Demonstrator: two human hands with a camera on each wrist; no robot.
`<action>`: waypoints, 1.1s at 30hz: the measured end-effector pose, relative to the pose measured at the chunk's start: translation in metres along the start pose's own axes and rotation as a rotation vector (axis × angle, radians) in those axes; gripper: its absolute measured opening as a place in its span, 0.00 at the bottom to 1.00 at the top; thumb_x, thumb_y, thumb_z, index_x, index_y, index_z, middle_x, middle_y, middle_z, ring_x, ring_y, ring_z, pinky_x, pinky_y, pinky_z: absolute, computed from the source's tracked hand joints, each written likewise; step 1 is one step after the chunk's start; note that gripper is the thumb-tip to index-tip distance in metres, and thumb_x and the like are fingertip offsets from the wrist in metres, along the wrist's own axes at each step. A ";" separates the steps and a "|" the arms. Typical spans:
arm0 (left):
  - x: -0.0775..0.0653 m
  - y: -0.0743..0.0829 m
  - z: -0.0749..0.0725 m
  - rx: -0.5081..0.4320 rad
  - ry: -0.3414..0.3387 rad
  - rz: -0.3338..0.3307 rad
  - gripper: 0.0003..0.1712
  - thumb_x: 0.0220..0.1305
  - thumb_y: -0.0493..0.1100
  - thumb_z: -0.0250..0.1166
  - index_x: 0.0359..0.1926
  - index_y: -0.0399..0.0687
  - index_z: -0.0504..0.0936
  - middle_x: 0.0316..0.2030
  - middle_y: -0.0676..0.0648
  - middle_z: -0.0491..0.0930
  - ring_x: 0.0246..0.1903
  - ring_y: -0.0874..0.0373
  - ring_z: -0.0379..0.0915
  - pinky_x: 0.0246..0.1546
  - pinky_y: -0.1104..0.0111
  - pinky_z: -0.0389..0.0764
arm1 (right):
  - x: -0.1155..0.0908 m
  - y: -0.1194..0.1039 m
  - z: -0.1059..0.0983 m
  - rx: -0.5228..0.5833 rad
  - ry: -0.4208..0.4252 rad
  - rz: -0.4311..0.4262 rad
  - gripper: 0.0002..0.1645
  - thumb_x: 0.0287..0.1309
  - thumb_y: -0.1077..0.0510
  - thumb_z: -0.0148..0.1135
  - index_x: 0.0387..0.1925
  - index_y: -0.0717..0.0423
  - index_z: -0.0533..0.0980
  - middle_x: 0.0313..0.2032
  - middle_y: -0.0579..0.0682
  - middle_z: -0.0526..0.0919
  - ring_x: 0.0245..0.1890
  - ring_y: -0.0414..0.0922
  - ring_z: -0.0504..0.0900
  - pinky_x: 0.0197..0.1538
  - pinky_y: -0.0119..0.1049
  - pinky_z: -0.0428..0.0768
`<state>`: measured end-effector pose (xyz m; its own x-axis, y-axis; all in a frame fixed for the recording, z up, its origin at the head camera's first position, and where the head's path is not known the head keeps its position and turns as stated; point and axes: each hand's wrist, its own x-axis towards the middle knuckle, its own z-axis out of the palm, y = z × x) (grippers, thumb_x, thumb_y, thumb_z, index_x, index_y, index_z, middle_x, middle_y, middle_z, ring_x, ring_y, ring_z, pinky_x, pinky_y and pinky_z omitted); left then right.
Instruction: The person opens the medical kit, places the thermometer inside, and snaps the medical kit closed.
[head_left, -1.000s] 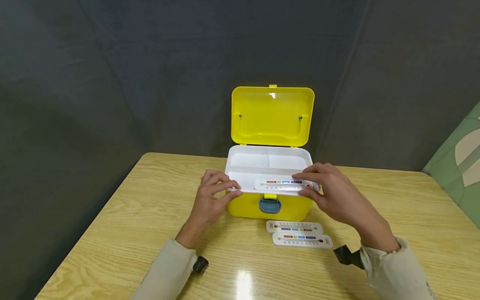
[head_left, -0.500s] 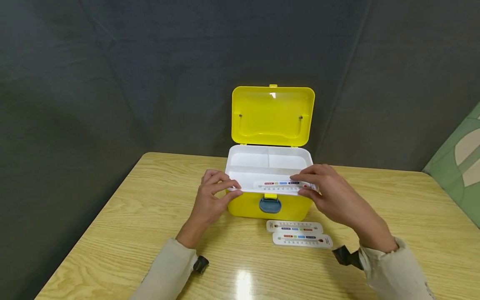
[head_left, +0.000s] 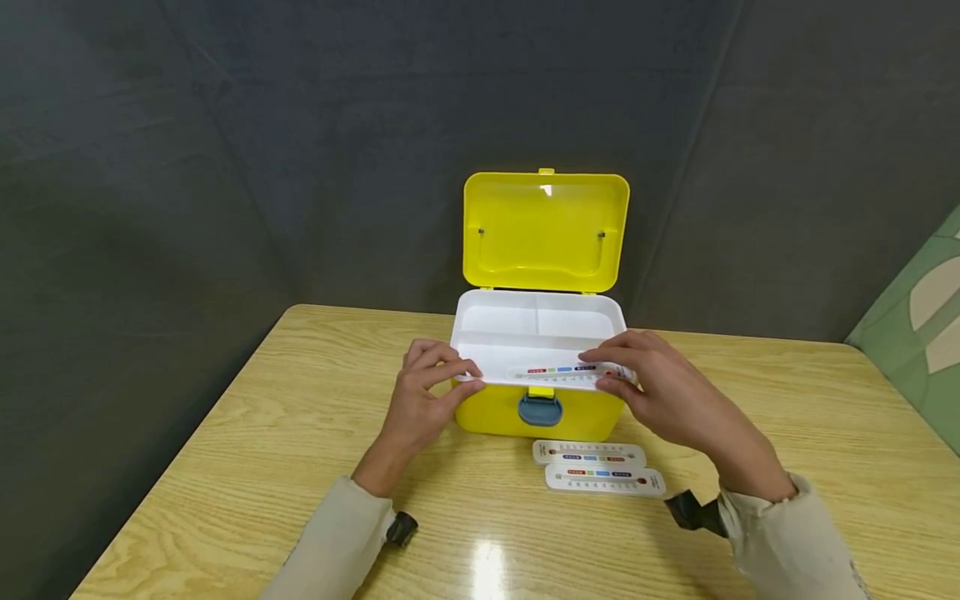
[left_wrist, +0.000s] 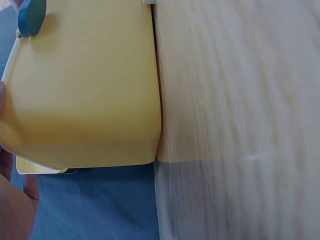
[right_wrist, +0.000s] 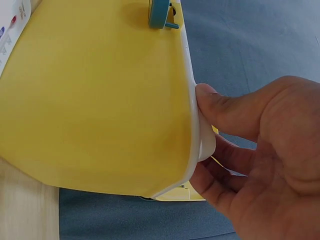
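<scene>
In the head view, my right hand (head_left: 652, 375) pinches the right end of a white thermometer card (head_left: 555, 372) with coloured marks. The card lies low in the front compartment of the white tray (head_left: 495, 337). That tray sits in a yellow box (head_left: 487, 414) whose lid (head_left: 546, 233) stands raised at the back. My left hand (head_left: 423, 392) holds the tray's front left corner, thumb outside and fingertips inside the rim. The right wrist view shows thumb and fingers around the card's white end (right_wrist: 206, 140), just above the box rim.
Two more thermometer cards (head_left: 588, 454) (head_left: 604, 480) lie side by side on the wooden table (head_left: 315, 433) in front of the box. A blue-grey latch (head_left: 540, 411) hangs on the box front. Behind the table hangs a dark cloth backdrop (head_left: 375, 150).
The thermometer card has sunk lower into the front compartment and shifted slightly left, my right hand moving slightly with it. The left hand stays at the corner.
</scene>
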<state>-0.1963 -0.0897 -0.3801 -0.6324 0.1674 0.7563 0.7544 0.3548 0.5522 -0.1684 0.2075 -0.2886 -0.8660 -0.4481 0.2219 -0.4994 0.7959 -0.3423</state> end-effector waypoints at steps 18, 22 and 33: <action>0.004 0.003 -0.001 0.007 -0.002 0.019 0.06 0.51 0.34 0.76 0.32 0.46 0.89 0.30 0.51 0.78 0.45 0.53 0.65 0.49 0.62 0.68 | -0.001 -0.001 -0.006 0.024 -0.051 0.047 0.19 0.65 0.58 0.64 0.57 0.50 0.81 0.60 0.61 0.78 0.63 0.64 0.71 0.62 0.66 0.70; 0.005 0.004 -0.002 0.007 -0.004 0.017 0.06 0.51 0.34 0.76 0.32 0.46 0.89 0.30 0.51 0.78 0.45 0.53 0.65 0.49 0.62 0.68 | -0.002 -0.001 -0.009 0.049 -0.042 0.051 0.21 0.64 0.56 0.65 0.58 0.49 0.80 0.59 0.60 0.78 0.56 0.59 0.77 0.55 0.59 0.77; -0.002 -0.001 0.001 0.021 -0.009 0.000 0.06 0.52 0.35 0.76 0.32 0.46 0.89 0.30 0.52 0.78 0.44 0.54 0.65 0.47 0.63 0.68 | -0.011 0.002 -0.006 0.108 -0.022 0.014 0.19 0.61 0.51 0.69 0.54 0.46 0.81 0.48 0.44 0.85 0.43 0.41 0.79 0.42 0.34 0.79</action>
<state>-0.1960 -0.0900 -0.3825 -0.6343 0.1758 0.7528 0.7503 0.3745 0.5448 -0.1600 0.2167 -0.2867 -0.8724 -0.4473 0.1970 -0.4863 0.7540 -0.4417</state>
